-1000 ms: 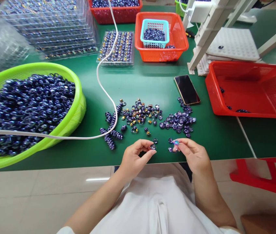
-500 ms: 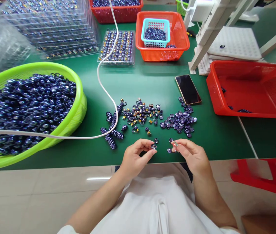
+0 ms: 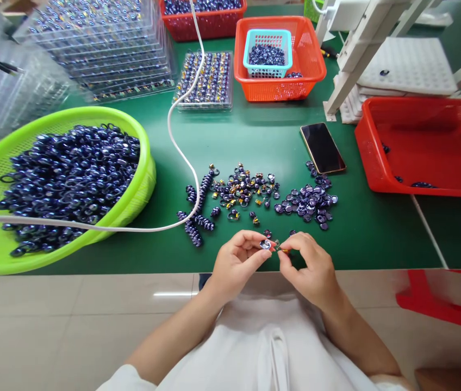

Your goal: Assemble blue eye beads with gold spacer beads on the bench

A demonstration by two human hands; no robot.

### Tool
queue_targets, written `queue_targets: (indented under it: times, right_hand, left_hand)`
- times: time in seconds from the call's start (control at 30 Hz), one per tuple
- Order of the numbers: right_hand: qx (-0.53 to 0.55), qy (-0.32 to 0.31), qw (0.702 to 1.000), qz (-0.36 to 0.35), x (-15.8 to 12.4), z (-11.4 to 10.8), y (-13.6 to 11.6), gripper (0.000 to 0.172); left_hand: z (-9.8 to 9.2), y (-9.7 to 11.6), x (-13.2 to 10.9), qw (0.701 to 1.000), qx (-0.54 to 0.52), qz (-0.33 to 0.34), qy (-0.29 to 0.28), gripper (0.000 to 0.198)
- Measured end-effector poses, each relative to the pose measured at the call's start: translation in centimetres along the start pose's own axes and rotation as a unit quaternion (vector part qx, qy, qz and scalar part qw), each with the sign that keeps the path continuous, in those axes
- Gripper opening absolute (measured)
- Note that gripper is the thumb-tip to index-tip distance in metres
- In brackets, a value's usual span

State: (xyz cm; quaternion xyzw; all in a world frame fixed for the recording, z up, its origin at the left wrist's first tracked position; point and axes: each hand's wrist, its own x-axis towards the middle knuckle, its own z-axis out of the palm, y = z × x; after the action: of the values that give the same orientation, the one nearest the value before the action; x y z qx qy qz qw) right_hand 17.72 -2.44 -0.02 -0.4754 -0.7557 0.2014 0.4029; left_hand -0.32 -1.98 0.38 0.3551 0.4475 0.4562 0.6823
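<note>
Between thumb and forefinger of my left hand (image 3: 232,266) is a small shiny dark-purple ring piece (image 3: 265,245), its hollow side showing. My right hand (image 3: 311,267) pinches a tiny greenish metallic part (image 3: 278,246) right beside it; whether the two touch I cannot tell. Just beyond my fingers lies a loose purple piece (image 3: 268,233). Farther back is a pile of dark pieces with gold-coloured parts (image 3: 242,186). To its right spreads a heap of purple caps (image 3: 307,202), and to its left are rows of stacked dark rings (image 3: 193,232).
A green basket (image 3: 145,163) of dark rings stands left, crossed by a white cable (image 3: 173,138). Stacked clear trays (image 3: 104,54) are behind it. A phone (image 3: 322,147) lies near a red bin (image 3: 434,190) on the right. An orange basket (image 3: 279,91) sits at the back.
My right hand has moved left, bringing the tiny part up to the ring piece in my left hand. The ring piece is now tilted with its hollow side toward me. The view has shifted slightly.
</note>
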Motion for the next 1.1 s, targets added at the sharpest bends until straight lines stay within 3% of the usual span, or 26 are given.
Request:
queue_targets:
  times: [0.37, 0.97, 1.1]
  right_hand:
    - [-0.076, -0.014, 0.992, -0.097, 0.5, 0.8, 0.0, 0.025]
    - [0.025, -0.013, 0.996, -0.090, 0.0, 1.3, 0.1, 0.035]
    - [0.045, -0.026, 0.996, -0.075, 0.0, 1.1, -0.3, 0.030]
  left_hand:
    - [0.3, -0.4, -0.1, 0.999, 0.016, 0.028, 0.014, 0.020]
    - [0.6, -1.1, 0.0, 0.987, 0.092, 0.096, 0.089, 0.020]
    - [0.6, -1.2, 0.0, 0.986, 0.083, 0.114, 0.091, 0.018]
